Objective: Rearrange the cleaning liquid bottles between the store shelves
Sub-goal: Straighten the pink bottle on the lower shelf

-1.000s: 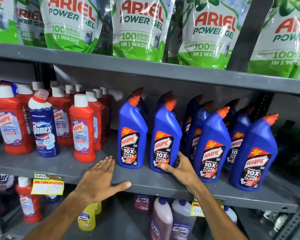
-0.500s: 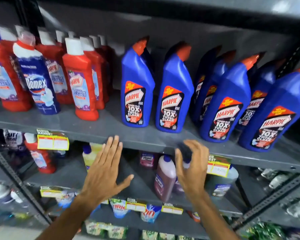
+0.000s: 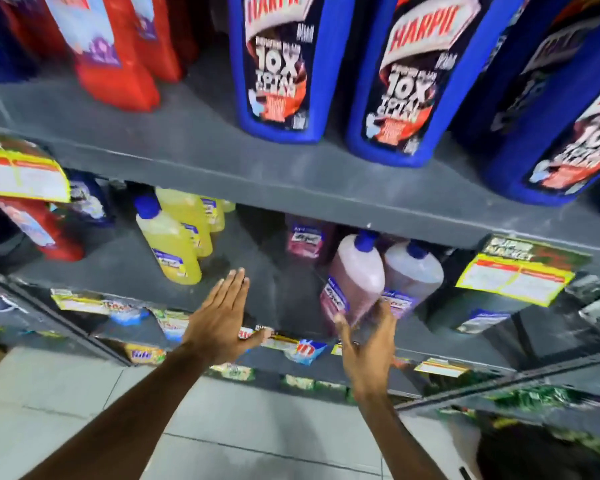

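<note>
Status: early stage, no bottle lifted yet. Left hand (image 3: 222, 317) is held flat, fingers spread, nothing gripped; yellow cleaner bottles (image 3: 168, 240) stand just beyond it to its left. Right hand (image 3: 369, 344) is open, fingertips at or touching the base of the pink cleaning liquid bottle (image 3: 355, 278); contact cannot be confirmed (blur). A 2nd pink bottle (image 3: 413, 275) stands right of it. Blue Harpic bottles (image 3: 278, 64) sit on the shelf (image 3: 194, 147) above both hands. Remaining, est.: grasp, transfer betw. shelves.
</note>
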